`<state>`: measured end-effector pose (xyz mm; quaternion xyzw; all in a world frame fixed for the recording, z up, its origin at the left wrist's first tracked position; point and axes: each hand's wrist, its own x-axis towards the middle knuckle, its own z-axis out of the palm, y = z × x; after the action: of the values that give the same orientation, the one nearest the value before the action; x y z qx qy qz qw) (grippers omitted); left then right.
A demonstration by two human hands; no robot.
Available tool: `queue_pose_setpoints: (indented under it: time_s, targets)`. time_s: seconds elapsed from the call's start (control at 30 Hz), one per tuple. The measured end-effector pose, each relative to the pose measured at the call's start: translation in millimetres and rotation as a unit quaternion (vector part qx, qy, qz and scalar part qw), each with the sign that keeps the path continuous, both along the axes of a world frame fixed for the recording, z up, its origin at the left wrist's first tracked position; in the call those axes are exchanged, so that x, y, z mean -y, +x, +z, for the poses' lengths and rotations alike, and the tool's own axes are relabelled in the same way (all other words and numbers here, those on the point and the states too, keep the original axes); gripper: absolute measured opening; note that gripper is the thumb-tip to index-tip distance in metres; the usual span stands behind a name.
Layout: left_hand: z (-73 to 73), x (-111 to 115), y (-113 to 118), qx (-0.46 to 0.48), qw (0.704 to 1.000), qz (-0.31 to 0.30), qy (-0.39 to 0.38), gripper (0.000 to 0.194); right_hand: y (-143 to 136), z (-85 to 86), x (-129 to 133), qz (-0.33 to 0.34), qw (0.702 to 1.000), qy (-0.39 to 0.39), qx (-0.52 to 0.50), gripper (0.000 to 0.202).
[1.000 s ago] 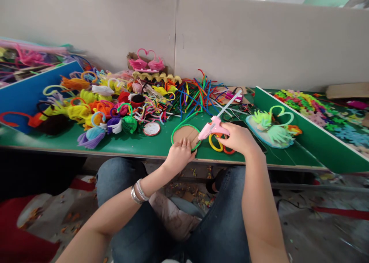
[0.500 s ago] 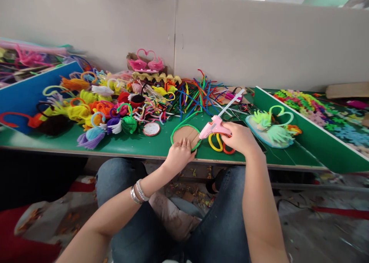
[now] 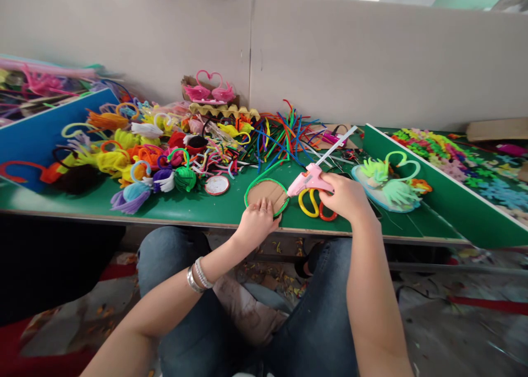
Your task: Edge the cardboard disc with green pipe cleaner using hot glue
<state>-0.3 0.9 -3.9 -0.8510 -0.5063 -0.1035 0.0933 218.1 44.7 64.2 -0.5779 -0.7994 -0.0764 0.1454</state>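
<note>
Near the table's front edge lies a round cardboard disc (image 3: 260,192), with a green pipe cleaner (image 3: 246,187) around its rim; a loose end of it runs up and to the right. My left hand (image 3: 259,220) grips the disc at its front edge, fingers resting on top. In my right hand (image 3: 342,194) is a pink hot glue gun (image 3: 307,180), its nozzle at the disc's right rim. A clear glue stick (image 3: 337,146) juts from the gun's back. Scissors (image 3: 308,203) with yellow and orange handles lie under the gun, partly hidden.
Several coloured pipe-cleaner swans (image 3: 134,157) are heaped at left, beside a small white disc (image 3: 216,185). Loose pipe cleaners (image 3: 284,135) lie behind. At right sits a green swan pair (image 3: 391,181) by a green divider (image 3: 445,195); a blue divider (image 3: 53,137) stands left.
My right hand has shifted the glue gun slightly to the right, its nozzle staying by the disc's right rim. My left hand and the disc have not visibly moved.
</note>
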Motion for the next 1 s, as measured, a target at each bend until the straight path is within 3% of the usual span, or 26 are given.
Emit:
queue_pose_setpoints:
  time_s: [0.37, 1.0]
  targets:
    - [-2.3, -0.2, -0.6, 0.003, 1.000, 0.004, 0.009, 0.046, -4.3, 1.1, 0.5, 0.022, 0.999, -0.044, 0.014, 0.019]
    - [-0.9, 0.3, 0.4, 0.020, 1.000, 0.002, 0.002, 0.043, -0.8, 0.4, -0.4, 0.010, 1.000, -0.018, 0.008, 0.023]
